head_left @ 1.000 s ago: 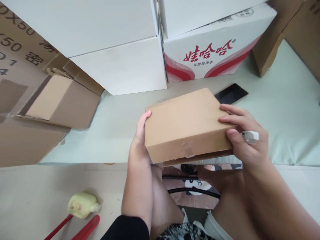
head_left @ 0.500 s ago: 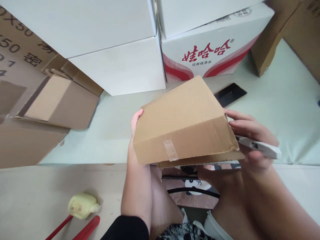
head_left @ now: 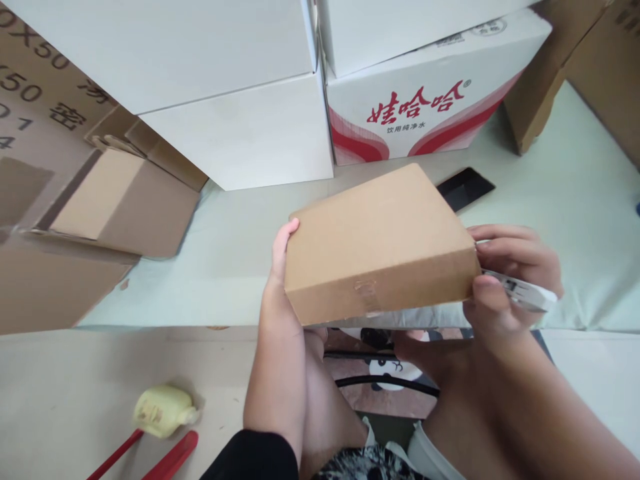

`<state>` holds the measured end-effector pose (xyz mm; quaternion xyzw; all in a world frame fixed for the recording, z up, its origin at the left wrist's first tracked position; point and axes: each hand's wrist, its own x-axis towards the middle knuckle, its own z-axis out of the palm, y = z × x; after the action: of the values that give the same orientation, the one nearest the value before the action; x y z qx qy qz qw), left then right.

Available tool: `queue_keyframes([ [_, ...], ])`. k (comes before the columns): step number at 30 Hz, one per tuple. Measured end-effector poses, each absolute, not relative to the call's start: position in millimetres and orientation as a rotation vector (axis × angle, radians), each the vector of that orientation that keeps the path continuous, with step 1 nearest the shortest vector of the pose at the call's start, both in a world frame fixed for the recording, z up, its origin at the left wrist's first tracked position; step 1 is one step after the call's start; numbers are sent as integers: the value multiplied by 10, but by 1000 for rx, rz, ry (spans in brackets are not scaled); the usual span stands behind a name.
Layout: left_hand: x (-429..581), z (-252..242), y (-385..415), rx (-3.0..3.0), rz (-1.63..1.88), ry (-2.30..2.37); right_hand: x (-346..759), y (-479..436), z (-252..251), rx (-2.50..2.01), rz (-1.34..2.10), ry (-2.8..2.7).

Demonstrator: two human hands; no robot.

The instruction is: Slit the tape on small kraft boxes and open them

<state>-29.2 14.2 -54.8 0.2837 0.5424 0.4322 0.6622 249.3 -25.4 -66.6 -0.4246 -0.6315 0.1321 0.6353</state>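
Observation:
A small brown cardboard box [head_left: 380, 233] is held tilted over my lap and the near edge of the table. My left hand [head_left: 285, 250] grips its left side, one fingertip showing over the top edge and the other fingers hidden behind it. A strip of clear tape [head_left: 367, 297] crosses the side facing me. At the box's right end is my right hand [head_left: 515, 273], with a white utility knife [head_left: 523, 291] tucked in it. Its fingertips and thumb touch the box's right corner. I cannot make out a blade.
White cartons [head_left: 240, 140] and a red-and-white water carton [head_left: 415, 110] stand at the back of the green-covered table [head_left: 225, 267]. A black phone [head_left: 465, 190] lies behind my right hand. Brown boxes [head_left: 140, 207] are at left. A yellow bottle [head_left: 165, 410] lies on the floor.
The box has shifted slightly right, and its loose near flap is now closed against the side. My right thumb has come up onto the corner. The utility knife stays in my right hand.

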Motion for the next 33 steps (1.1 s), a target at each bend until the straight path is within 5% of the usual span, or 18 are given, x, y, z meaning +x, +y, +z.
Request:
queue_keyframes([
  [14,-148,-393,104,327,1074,1248,2486,-199,-640,-941,-45,-1443],
  [33,-140,-386,68,303,1091,1313,2456,-176,-616,-858,281,-1404],
])
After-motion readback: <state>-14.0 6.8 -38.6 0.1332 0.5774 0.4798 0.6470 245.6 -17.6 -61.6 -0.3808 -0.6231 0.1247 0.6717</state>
